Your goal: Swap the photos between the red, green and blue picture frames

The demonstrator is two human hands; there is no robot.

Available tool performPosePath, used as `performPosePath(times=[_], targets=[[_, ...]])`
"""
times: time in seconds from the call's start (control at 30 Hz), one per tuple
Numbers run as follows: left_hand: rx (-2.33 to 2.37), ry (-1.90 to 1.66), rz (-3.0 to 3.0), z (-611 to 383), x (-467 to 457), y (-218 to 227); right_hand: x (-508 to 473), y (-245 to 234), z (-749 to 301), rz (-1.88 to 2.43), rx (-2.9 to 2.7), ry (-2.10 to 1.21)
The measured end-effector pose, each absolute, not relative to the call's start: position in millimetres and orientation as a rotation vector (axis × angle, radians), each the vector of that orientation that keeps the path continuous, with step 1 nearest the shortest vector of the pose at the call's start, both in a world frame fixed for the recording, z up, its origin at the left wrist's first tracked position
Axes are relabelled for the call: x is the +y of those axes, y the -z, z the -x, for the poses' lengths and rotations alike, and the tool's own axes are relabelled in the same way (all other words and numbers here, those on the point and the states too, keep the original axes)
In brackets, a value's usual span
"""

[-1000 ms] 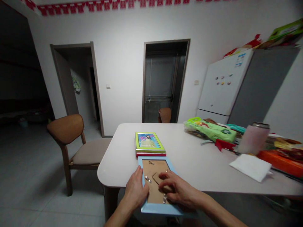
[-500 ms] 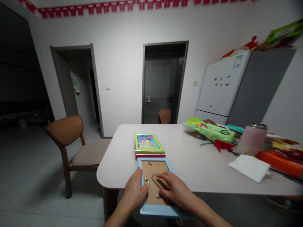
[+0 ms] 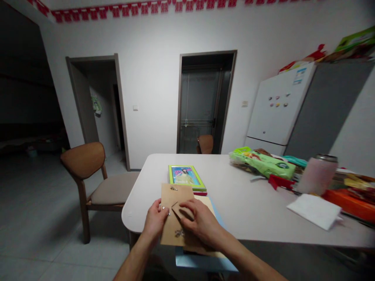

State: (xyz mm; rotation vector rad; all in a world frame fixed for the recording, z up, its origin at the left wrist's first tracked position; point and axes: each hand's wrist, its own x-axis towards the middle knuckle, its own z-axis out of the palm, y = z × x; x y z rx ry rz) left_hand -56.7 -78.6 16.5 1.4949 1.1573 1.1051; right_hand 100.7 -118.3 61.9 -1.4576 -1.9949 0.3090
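Observation:
A light blue picture frame [image 3: 205,262] lies face down at the near edge of the white table [image 3: 249,210]. Its brown backing board [image 3: 173,203] is lifted and tilted up off the frame. My left hand [image 3: 155,220] pinches the board's left edge near a small metal clip. My right hand [image 3: 202,224] grips the board from the right, fingers over its fold-out stand. Behind it a green-framed picture [image 3: 185,176] lies stacked on a red frame [image 3: 200,192].
A wooden chair [image 3: 90,175] stands left of the table. On the right lie a green snack bag [image 3: 262,162], a pink tumbler [image 3: 318,173], a white napkin [image 3: 313,210] and orange packets [image 3: 353,201]. A white fridge [image 3: 281,109] stands behind; two doorways open in the far wall.
The backing board was lying flat in the blue frame with both hands pressing its clips. Now both hands have lifted it out and up toward the left.

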Motion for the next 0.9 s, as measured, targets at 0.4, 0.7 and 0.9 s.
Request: performPosePath(times=[0.4,0.7,0.9], targets=[[1.57,-1.043,-1.52,144,-53,10,-102,-10,-187,1.956,-1.884,-0.173],[1.814,-0.992,-1.93,129,-64,-5,-110,-5,-190,2.024,-1.856,-0.221],[1.553,-0.887,-2.16,69,-100,-9,-114,-6,-192,2.051,-1.86,-0.221]])
